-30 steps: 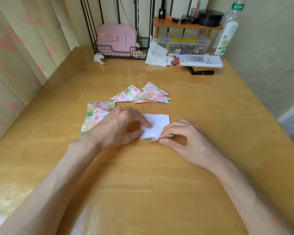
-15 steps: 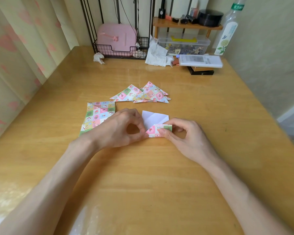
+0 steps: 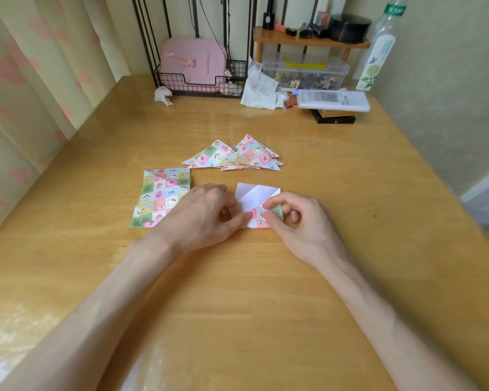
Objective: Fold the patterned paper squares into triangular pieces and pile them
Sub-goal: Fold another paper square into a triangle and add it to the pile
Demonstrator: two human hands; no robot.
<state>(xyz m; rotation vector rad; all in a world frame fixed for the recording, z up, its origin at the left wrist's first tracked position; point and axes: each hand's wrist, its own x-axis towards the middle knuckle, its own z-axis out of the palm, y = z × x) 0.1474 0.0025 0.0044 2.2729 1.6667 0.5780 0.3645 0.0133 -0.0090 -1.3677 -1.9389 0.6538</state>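
Head view: table (image 3: pixel 266 306), glossy wood, fills most of the frame. Curtain (image 3: pixel 26 80) with pink hearts runs down the left edge.

Both forearms come in from the bottom and meet just below centre. Left hand (image 3: pixel 206 218) has curled fingers, with thumb and forefinger pinching the lower left edge of the sheet. It sits just beside the stack's right edge. Right hand (image 3: pixel 302 221) is also curled, thumb and forefinger pinching the turned-up patterned flap at the sheet's lower right.

Upper middle, at the back of the table: pink case (image 3: pixel 194 64) stands in a black wire rack (image 3: pixel 198 83). Right of it a clear box (image 3: pixel 305 73) sits under a small wooden shelf (image 3: pixel 311 42), which carries dark bits (too small to tell). Bottle (image 3: pixel 378 52) stands upright at upper right, beside the shelf.

Stack (image 3: pixel 161 201) of unfolded patterned squares lies flat left of centre, pattern up. Pile (image 3: pixel 237 155) of folded triangles sits just above centre, loosely overlapped and apart from the stack.

Sheet (image 3: pixel 256 194) lies on the table between the hands, below the pile. Its white side is up with a diagonal crease, and its near edge is folded over as a patterned strip. Tissue (image 3: pixel 163 95), crumpled, lies by the rack's left end.
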